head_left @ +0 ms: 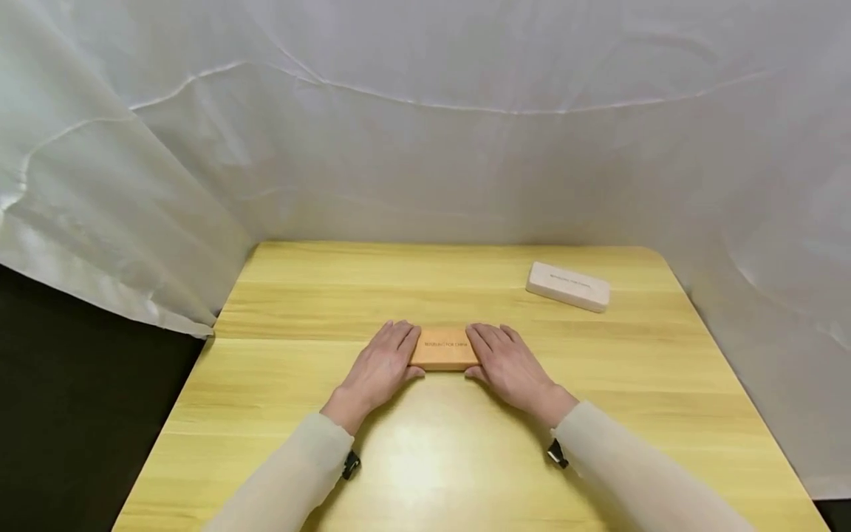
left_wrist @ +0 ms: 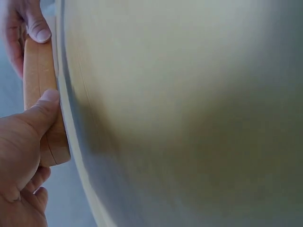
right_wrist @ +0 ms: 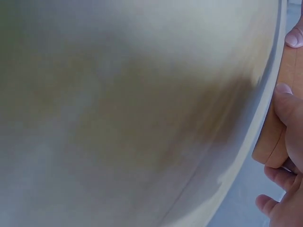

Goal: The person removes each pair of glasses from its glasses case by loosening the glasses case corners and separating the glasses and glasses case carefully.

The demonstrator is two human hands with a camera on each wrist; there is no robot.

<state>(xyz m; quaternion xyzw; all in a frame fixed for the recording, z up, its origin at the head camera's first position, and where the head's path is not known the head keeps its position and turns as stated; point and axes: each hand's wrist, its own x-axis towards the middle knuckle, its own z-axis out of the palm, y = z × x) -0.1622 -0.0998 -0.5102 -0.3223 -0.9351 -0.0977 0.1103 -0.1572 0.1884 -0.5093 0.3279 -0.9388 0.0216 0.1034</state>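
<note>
White sheets [head_left: 432, 170] hung behind the yellow table [head_left: 312, 310]. Left hand [head_left: 381, 368] and right hand [head_left: 512, 372] gripped the left and right ends of the orange case [head_left: 444, 350] mid-table, thumbs against its near side. Far right lay a pale case [head_left: 569, 287]. Both looked closed, contents hidden.

head camera: looked forward and down from above the table [head_left: 332, 295], farthest off, reaching the curtain [head_left: 425, 170] behind. left wrist camera: looked from close in, table filling most of it, orange case [head_left: 444, 356] at its left border. right wrist camera: equally close, nearly mirrored, case at its right border. all three shared the case, left hand [head_left: 382, 363] and right hand [head_left: 508, 367].
</note>
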